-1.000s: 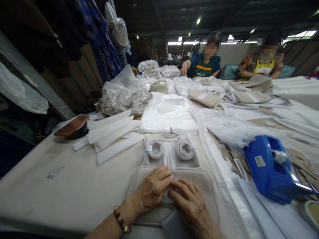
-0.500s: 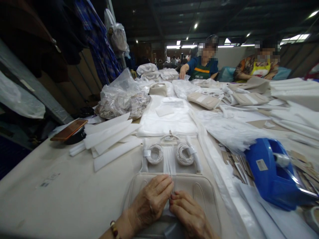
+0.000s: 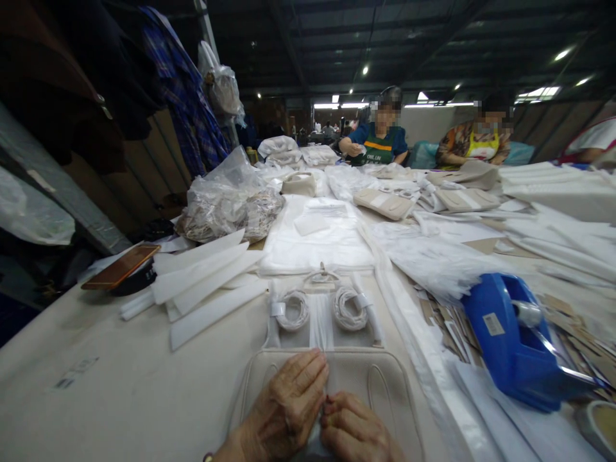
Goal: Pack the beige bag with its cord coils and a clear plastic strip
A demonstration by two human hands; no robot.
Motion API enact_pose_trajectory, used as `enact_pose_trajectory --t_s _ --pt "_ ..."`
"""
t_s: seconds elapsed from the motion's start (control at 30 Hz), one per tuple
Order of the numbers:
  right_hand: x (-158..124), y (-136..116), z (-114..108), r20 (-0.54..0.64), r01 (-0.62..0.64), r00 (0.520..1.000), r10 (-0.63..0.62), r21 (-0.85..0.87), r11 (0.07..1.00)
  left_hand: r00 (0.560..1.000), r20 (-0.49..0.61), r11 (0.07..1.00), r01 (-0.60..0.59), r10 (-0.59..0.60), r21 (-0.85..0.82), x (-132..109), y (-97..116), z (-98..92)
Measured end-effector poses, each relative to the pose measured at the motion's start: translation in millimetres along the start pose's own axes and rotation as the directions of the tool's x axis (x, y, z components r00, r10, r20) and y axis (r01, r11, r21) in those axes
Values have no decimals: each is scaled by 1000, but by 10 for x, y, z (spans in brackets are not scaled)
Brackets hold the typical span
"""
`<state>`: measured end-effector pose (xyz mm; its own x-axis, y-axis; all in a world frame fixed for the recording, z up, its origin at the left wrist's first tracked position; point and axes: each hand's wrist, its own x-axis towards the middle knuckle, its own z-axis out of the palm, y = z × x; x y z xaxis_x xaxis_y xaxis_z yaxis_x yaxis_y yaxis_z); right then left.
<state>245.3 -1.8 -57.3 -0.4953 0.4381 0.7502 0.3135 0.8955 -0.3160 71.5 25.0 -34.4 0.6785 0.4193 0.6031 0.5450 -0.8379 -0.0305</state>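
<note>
A beige handbag (image 3: 392, 391) lies flat in front of me, its stitched edges and a thin loop showing. A white wrapping strip (image 3: 321, 324) runs down its middle, passing between two coiled straps (image 3: 350, 308) that are wrapped in white at the far side. My left hand (image 3: 289, 404) lies flat over the strip, its fingers stretched out and pressing on the bag. Close beside it, my right hand (image 3: 353, 427) has curled fingers, thumb and forefinger pinched on the strip at the middle. The lower part of the bag is hidden by my hands.
A blue tape dispenser (image 3: 510, 346) stands on the right by cardboard strips. White foam sheets (image 3: 206, 282) and a phone (image 3: 120, 266) lie left. White bags (image 3: 315, 240) are stacked ahead, near a crumpled plastic bag (image 3: 226, 199). Two co-workers (image 3: 378, 138) sit across the table.
My right hand's fingers have curled tighter, and it sits a little lower against the bag. My left hand stays flat on it. The whole view has shifted slightly; a co-worker's hand has lifted.
</note>
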Motion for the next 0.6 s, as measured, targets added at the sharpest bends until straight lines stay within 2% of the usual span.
enact_pose_trajectory --t_s 0.1,0.17,0.23,0.3,0.37,0.5,0.6 --pt "-90 -48 -186 28 -131 991 130 50 990 1000 20 1000 7 -7 10 19 -3 4" --pt "-229 -96 -366 -10 -218 976 218 -70 973 1000 25 1000 15 -15 -1 21 -8 19" --pt "-385 -149 -524 -21 -204 978 207 -287 936 999 31 1000 23 -23 -11 22 -13 28" --pt "-496 -200 -603 36 -117 989 147 -436 893 999 34 999 27 -26 -23 27 -14 27" --pt "-528 -244 -581 90 -49 991 103 -471 881 999 43 999 32 -31 -34 34 -11 17" --pt "-425 -314 -329 -18 -178 982 186 -387 905 999 46 999 30 -29 -29 33 2 3" --pt "-411 -366 -154 -43 -153 988 147 -287 946 997 76 999 30 -28 -21 1 14 3"
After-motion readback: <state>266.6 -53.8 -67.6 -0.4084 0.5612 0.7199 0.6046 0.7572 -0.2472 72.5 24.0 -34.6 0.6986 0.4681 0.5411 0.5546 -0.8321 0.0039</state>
